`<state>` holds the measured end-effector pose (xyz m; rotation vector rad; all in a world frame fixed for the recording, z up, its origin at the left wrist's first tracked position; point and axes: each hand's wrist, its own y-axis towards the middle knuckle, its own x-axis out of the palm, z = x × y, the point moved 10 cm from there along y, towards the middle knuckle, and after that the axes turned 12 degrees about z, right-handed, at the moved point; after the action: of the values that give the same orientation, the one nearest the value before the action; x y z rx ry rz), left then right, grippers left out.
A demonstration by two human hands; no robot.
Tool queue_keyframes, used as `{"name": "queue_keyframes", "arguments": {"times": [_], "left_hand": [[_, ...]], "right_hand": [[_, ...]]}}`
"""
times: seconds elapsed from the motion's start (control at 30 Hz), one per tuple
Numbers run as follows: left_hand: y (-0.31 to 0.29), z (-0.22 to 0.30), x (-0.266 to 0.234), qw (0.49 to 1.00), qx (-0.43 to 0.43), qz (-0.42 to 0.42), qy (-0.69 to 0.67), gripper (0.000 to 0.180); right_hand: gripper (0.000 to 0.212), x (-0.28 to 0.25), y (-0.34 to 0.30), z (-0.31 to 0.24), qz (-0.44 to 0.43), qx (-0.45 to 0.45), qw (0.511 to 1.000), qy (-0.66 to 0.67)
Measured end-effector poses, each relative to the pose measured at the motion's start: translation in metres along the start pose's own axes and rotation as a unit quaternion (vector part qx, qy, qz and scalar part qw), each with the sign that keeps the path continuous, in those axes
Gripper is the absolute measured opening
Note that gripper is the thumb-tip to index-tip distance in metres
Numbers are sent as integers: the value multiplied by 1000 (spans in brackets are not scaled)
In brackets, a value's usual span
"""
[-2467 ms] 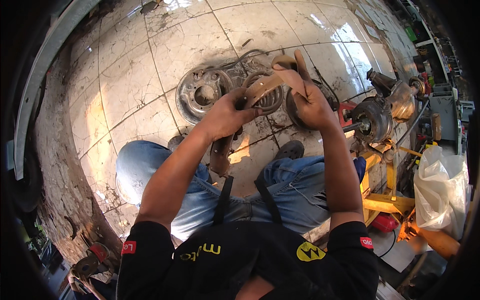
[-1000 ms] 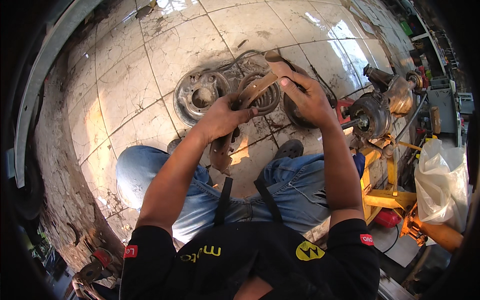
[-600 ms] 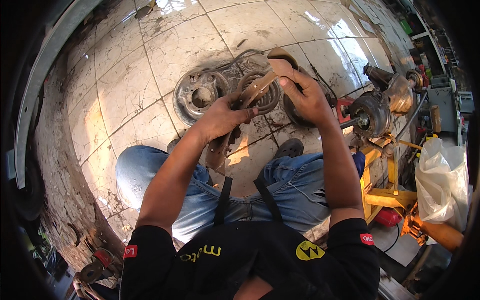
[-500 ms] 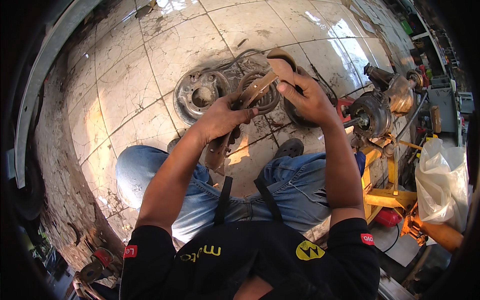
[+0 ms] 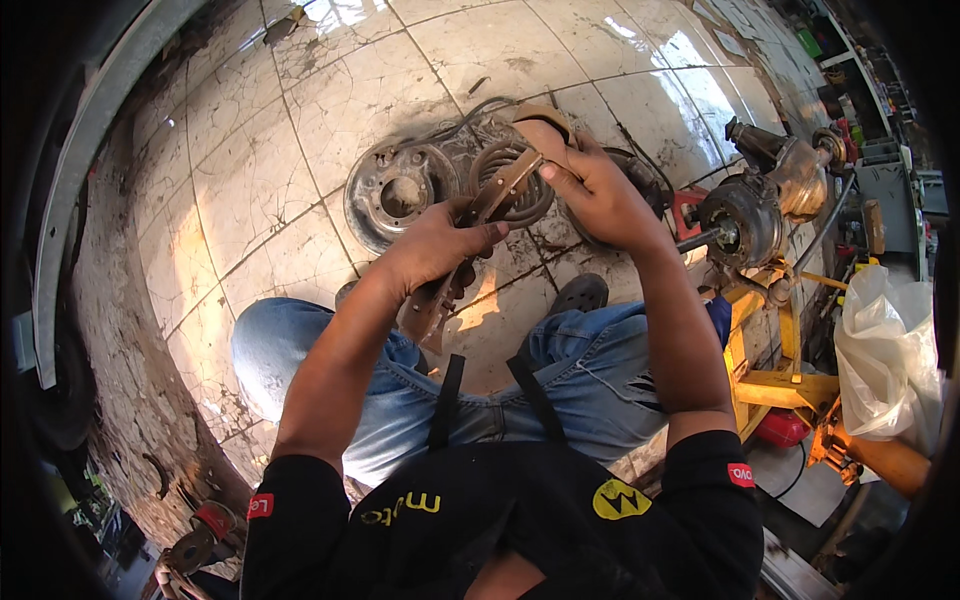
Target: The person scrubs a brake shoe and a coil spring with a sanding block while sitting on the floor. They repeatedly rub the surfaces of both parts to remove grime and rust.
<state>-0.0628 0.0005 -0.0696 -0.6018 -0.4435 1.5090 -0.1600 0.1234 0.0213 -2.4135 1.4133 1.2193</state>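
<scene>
My left hand [image 5: 440,245] is wrapped round the middle of a long rusty brake shoe [image 5: 512,186], which slants from between my knees up toward my right hand. Small rivets dot its face. At its far end my right hand [image 5: 608,200] pinches a curled brown sheet of sandpaper [image 5: 543,134] between thumb and fingers. The sheet lies against the tip of the shoe and partly hides it. Beneath both hands a rusty coil spring [image 5: 535,205] rests on the floor. Just left of it lies a round metal brake backing plate [image 5: 365,200] with a central hole.
On the right, a greasy axle housing [image 5: 745,225] stands near a yellow metal stand [image 5: 785,390]. A clear plastic bag [image 5: 880,360] hangs beside an orange tube [image 5: 885,455]. A red container [image 5: 780,430] sits below. Cracked tiles [image 5: 250,150] cover the floor.
My right hand and the sandpaper have shifted slightly left and nearer along the shoe's end. The brake shoe has tilted a little in my left hand.
</scene>
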Motion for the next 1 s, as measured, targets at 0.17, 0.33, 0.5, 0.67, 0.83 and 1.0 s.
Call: {"name": "queue_keyframes", "arguments": {"times": [0.17,0.33,0.5,0.67,0.83,1.0], "left_hand": [[9,10,-5,995,74,1,-72,57],[-4,24,-20,995,47,19,-81,53],[7,16,-15,996,69,15,-48,58],[4,12,-5,999,33,5,-27,65],[12,8,-9,997,63,33,20,67],[9,13,-9,994,96,48,34,67]], "right_hand": [[37,30,-15,-19,-146,62,978,136],[28,-5,-19,4,-102,145,969,172],[30,-24,-4,9,46,88,987,128],[30,-1,-1,7,40,-12,999,27],[33,6,-2,16,23,4,999,-45],[44,2,-5,3,14,-10,999,-48]]}}
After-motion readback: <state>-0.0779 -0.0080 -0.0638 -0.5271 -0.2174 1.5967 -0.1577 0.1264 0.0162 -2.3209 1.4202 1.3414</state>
